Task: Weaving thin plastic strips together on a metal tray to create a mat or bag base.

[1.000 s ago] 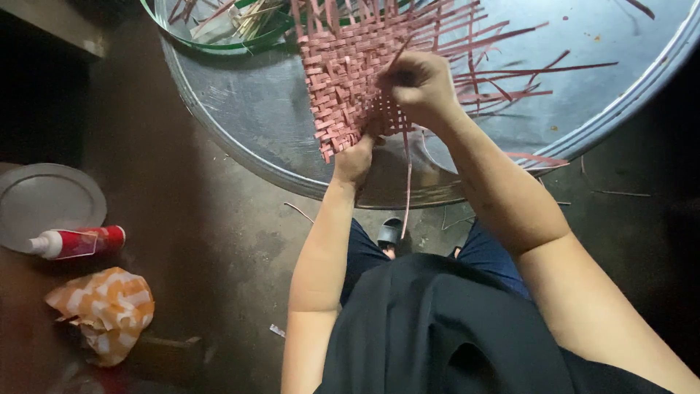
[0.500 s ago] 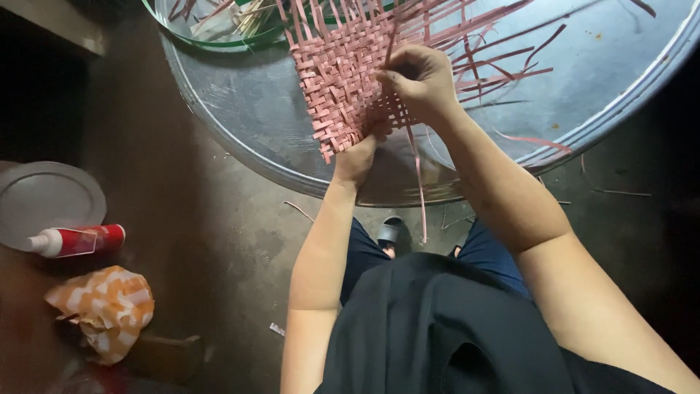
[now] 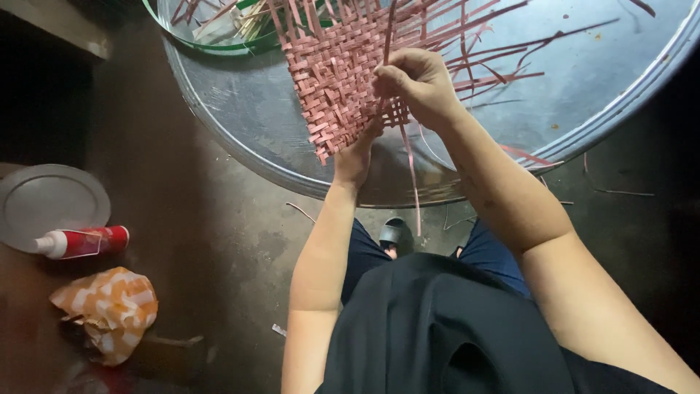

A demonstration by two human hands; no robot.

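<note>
Nearest the camera sit the person's dark top and blue trousers (image 3: 488,252), with one dark shoe (image 3: 394,233) on the floor (image 3: 219,241) between the knees. Both bare forearms reach forward to the near rim of a big round metal tray (image 3: 240,124).

The mat (image 3: 335,73) lies on that tray, at its middle and toward the near left side. It is a flat plaited sheet of thin pink strips woven over and under in a tight check; its near edge is ragged, and loose strip ends fan out to the right and to the far side. One strip (image 3: 410,164) hangs down from the right hand, past the tray rim.

The left hand (image 3: 355,157) is at the mat's near corner, fingers closed on its edge from below. The right hand (image 3: 417,86) sits just beyond it on the mat's right edge, fingers pinched shut on the one strip. The two hands are close together, nearly touching.

To the right of the mat the tray's bare metal runs open to its rim, crossed only by stray strip ends. Beyond the mat, at the top edge, a green-rimmed bowl (image 3: 211,40) holds more strips and overlaps the tray's far left.

On the floor at left lie three things: one small round metal plate (image 3: 44,201), one red and white bottle (image 3: 82,241) on its side touching it, and one orange and white checked bag (image 3: 109,310) nearer the camera
</note>
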